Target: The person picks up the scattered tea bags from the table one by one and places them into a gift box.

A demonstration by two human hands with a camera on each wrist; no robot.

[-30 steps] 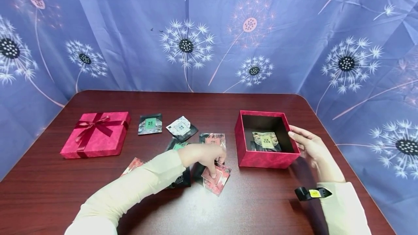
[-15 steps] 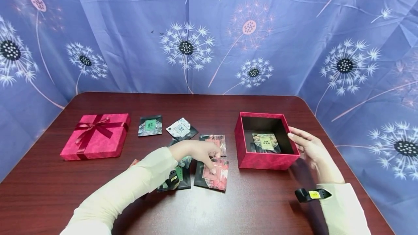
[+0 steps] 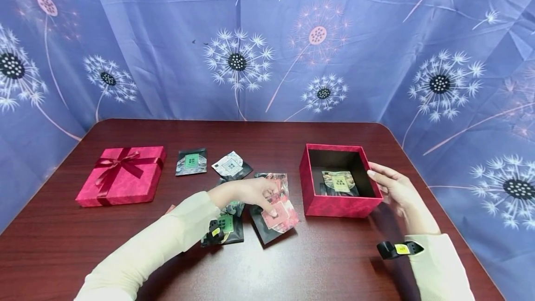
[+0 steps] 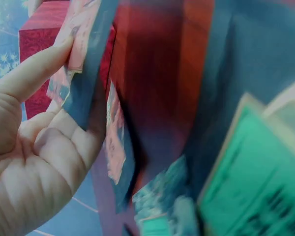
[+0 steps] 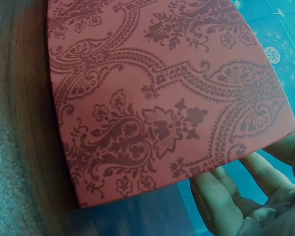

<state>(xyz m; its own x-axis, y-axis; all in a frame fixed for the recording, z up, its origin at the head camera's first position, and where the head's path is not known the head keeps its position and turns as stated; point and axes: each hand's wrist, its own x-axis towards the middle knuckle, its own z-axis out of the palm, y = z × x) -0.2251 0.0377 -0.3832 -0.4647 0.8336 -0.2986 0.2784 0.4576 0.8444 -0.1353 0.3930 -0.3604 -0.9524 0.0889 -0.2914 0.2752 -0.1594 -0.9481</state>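
My left hand [image 3: 256, 193] pinches a flat pink-and-black sachet [image 3: 286, 216] between thumb and fingers; in the left wrist view the sachet [image 4: 83, 59] is tilted on edge. Behind it lies another pink-labelled sachet [image 3: 282, 181], partly hidden by the hand. My right hand [image 3: 399, 194] holds the right side of an open red box [image 3: 340, 207], thumb at the rim. In the right wrist view its fingers [image 5: 214, 199] reach round an edge of the patterned wall [image 5: 162, 108]. Inside the box lies a sachet with a yellow label [image 3: 339, 182].
A red lid with a ribbon bow [image 3: 121, 175] lies at the left of the table [image 3: 334, 264]. Green-labelled sachets [image 3: 227, 229] overlap near my left wrist. At the back lie a green-labelled sachet [image 3: 191, 161] and a white-labelled one [image 3: 231, 166].
The pink sachet first lay skewed under my left fingers, then straight over its black part; now it is gripped and tilted up toward the box. The right hand has stayed at the box.
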